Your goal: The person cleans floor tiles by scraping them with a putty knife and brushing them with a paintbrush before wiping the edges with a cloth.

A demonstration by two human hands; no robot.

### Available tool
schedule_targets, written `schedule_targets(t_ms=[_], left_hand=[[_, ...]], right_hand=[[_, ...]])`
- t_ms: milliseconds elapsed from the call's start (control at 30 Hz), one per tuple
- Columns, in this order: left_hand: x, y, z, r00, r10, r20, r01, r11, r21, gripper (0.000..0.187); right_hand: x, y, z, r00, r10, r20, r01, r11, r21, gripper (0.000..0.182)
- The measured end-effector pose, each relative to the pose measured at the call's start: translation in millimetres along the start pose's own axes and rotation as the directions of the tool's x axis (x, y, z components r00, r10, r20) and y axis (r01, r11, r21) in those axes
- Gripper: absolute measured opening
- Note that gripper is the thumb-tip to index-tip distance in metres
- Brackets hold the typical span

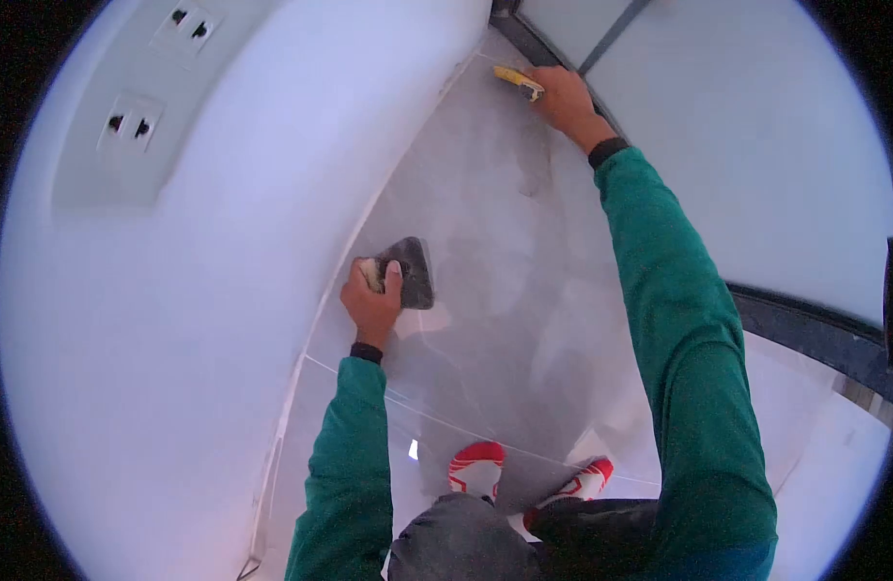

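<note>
My left hand (373, 302) is closed on the handle of a dark, flat float (417, 276) with rounded corners, over the grey tiled floor (485, 232) near the white wall. Farther forward, my right hand (566, 100) grips a yellow-handled tool (511, 76) close to the corner where the wall meets the dark frame. The tool's tip lies over the floor tile. How much of its handle runs inside my fingers is hidden.
A white wall (243, 242) with two sockets (130, 125) rises on the left. Frosted panels (756, 155) in a dark frame (805, 324) border the right. My feet in red and white socks (477, 470) stand on the tiles.
</note>
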State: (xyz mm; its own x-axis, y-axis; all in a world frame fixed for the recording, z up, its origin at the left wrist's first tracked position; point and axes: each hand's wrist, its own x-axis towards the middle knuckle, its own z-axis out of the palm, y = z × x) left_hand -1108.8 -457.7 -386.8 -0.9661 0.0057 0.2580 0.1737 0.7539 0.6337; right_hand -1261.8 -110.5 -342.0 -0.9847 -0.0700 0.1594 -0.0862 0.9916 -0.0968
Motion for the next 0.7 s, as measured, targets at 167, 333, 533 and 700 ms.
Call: schedule_targets(t_ms=[167,333,533,700], left_hand=[[4,6,-3,0.999,0.025,-0.037,-0.027,0.998,-0.051,0.028],[3,1,-3,0.998,-0.055,0.020,0.057,0.982,-0.179,0.029],[4,2,-1,0.999,-0.030,-0.017,0.029,0.997,-0.075,0.030],[4,7,-4,0.998,-0.039,-0.040,0.035,0.993,-0.113,0.033]], right_hand=[[-64,8,-19,1.000,0.021,0.012,-0.020,0.999,-0.030,0.023],[-173,20,-26,0.994,0.053,-0.099,-0.035,0.983,0.178,0.035],[-286,-11,-97,0.994,-0.016,0.105,-0.017,0.952,0.307,0.026],[-207,-10,-86,0.983,0.094,-0.156,-0.037,0.941,0.336,0.022]])
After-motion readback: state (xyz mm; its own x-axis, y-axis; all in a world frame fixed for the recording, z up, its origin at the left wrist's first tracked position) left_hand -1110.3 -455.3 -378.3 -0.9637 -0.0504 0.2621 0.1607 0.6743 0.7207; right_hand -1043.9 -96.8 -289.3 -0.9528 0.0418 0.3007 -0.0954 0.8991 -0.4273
